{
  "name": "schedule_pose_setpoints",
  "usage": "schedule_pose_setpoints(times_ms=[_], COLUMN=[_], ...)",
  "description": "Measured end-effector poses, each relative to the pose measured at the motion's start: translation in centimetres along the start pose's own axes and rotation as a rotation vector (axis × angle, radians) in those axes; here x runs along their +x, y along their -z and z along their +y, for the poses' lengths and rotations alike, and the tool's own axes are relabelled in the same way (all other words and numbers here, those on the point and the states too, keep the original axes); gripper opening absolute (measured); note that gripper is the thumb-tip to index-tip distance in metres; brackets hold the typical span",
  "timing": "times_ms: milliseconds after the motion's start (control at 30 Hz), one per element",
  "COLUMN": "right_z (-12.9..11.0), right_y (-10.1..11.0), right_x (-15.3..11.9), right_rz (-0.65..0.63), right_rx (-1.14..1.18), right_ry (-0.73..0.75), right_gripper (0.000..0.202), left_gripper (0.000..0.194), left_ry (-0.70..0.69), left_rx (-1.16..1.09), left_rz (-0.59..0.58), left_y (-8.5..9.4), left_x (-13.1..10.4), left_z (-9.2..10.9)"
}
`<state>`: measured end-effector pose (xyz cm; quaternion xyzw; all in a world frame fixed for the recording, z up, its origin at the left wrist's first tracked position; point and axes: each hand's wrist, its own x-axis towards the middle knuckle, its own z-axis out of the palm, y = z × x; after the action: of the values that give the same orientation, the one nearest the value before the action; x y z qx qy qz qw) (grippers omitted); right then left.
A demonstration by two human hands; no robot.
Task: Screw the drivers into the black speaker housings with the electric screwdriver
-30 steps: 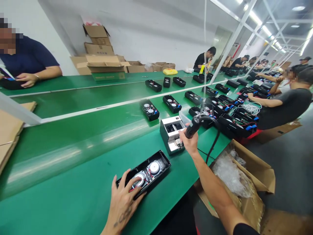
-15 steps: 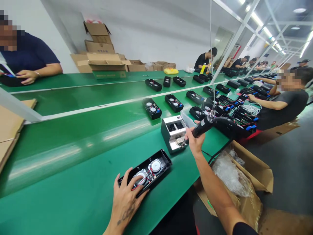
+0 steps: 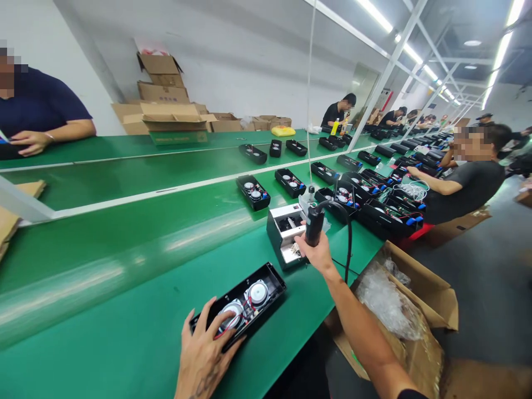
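The machine [image 3: 277, 239] stands on the green table [image 3: 124, 343], its front partly covered by the right hand [image 3: 318, 252], so the small metal part inside is hard to make out. The right hand's grip is closed round a black tool [image 3: 315, 227], held roughly upright at the machine's right side. The tool's lower end is hidden behind the fingers (I cannot tell whether it touches the machine). A black cable [image 3: 349, 238] arches off its top and runs down to the right of the machine.

The open case [image 3: 248, 310] lies left of the machine and nearer the wearer, apart from it. The left hand [image 3: 206, 343] has its grip wide, fingers spread over the case's end farther from the machine; it partly covers one of two round speakers [image 3: 257, 293], while the other shows whole. How firmly it presses, I cannot tell.

Beyond the machine sit more cases, the nearest [image 3: 253, 192] in plain view, those to its right overlapping too closely to count. Right of the machine and lower, a carton [image 3: 440, 302] holds crumpled clear plastic [image 3: 386, 305].
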<state>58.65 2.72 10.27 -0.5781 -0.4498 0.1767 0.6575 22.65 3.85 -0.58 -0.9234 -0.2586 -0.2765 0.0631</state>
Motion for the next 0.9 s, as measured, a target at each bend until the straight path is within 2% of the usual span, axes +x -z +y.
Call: schedule_pose_setpoints(times_ms=[100, 233, 400, 567, 667, 767, 900], right_z=[-0.4, 0.0, 1.5, 1.7, 0.8, 0.0, 0.4], right_y=[0.2, -0.1, -0.6, 0.3, 0.6, 0.4, 0.0], right_x=[-0.1, 0.1, 0.5, 0.4, 0.3, 0.4, 0.7], right_rz=[0.085, 0.197, 0.14, 0.028, 0.079, 0.186, 0.233], right_rx=[0.111, 0.139, 0.028, -0.05, 0.033, 0.127, 0.108], right_ry=[0.038, 0.13, 0.064, -0.033, -0.034, 0.049, 0.103], right_gripper=[0.048, 0.039, 0.038, 0.042, 0.047, 0.048, 0.047], left_gripper=[0.014, 0.014, 0.01, 0.011, 0.012, 0.012, 0.012], left_ry=[0.037, 0.011, -0.007, 0.012, 0.008, 0.018, 0.023], left_rx=[-0.004, 0.005, 0.008, 0.005, 0.007, -0.004, -0.027], left_rz=[0.013, 0.043, 0.052, 0.051, 0.06, 0.064, 0.073], left_y=[-0.1, -0.2, -0.1, -0.4, -0.7, -0.9, -0.8], left_x=[0.0, 0.2, 0.4, 0.2, 0.1, 0.0, 0.1], left_z=[0.2, 0.3, 0.1, -0.1, -0.3, -0.3, -0.1])
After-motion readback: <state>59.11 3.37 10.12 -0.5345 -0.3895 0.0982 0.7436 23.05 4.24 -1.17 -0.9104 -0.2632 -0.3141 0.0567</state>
